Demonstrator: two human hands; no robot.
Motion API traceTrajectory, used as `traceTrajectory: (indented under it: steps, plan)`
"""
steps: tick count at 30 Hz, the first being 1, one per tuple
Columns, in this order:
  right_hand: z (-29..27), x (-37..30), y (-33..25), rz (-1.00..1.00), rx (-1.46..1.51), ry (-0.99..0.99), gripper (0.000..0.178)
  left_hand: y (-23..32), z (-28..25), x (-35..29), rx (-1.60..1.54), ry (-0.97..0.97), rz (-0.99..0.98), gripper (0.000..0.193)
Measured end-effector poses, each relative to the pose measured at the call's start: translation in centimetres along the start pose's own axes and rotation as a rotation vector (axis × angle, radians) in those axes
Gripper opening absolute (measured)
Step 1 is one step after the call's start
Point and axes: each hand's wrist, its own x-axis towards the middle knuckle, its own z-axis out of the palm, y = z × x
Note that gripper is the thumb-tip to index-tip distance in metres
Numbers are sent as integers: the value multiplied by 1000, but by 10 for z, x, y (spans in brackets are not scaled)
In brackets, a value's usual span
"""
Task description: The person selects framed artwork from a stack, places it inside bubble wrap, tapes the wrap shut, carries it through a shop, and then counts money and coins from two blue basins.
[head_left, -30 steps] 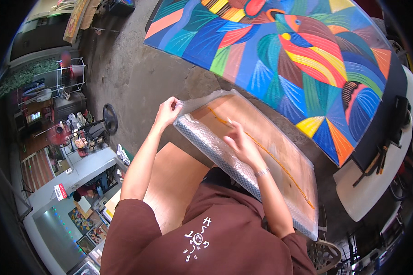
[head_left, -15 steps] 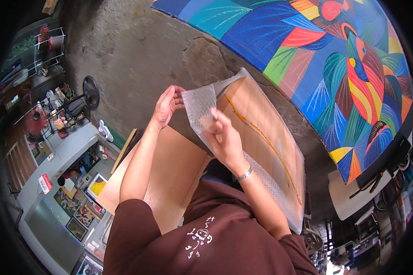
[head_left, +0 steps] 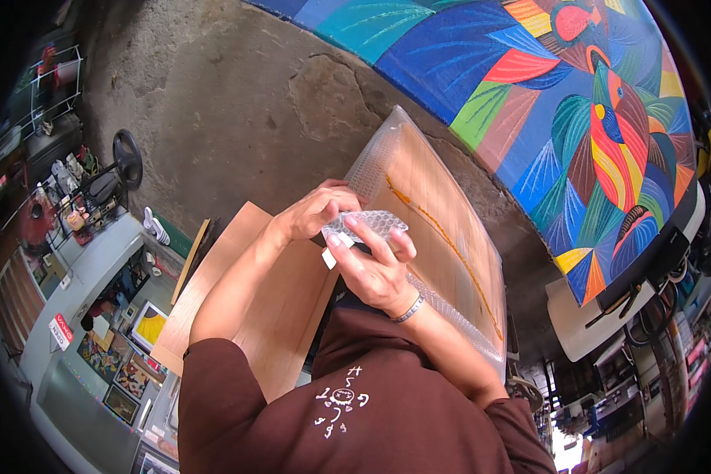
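Observation:
A clear bubble wrap flap [head_left: 381, 224] is bunched and folded between my hands, above the near corner of a wooden panel [head_left: 442, 237]. My left hand [head_left: 312, 212] is closed on the wrap's left side, fingers curled over its edge. From the right, my right hand [head_left: 378, 275] pinches the folded wrap between thumb and fingers. A small white piece [head_left: 329, 258] shows beside its fingers; its kind cannot be made out. The panel lies in more bubble wrap, and an orange cord [head_left: 446, 229] runs along its face.
Bare plywood [head_left: 276, 292] lies under my left forearm. A large colourful painting [head_left: 561, 134] leans at the far right, above a rough concrete floor [head_left: 237, 103]. At the left are a cluttered cart [head_left: 79, 209] and a grey counter [head_left: 87, 308]. A white chair [head_left: 596, 324] stands at the right.
The bubble wrap flap, held up and spread before, is now folded down and bunched. My left hand has moved right and closed on it; my right hand has lowered slightly.

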Motion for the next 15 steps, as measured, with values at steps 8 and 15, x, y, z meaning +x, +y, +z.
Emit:
traceTrajectory:
  steps: [8, 15]
  plan:
    - [16, 27, 62, 811, 747, -162, 77, 7, 9, 0, 245, 157, -33, 81]
    - [50, 20, 86, 846, 986, -147, 70, 19, 39, 1, 273, 542, -238, 40]
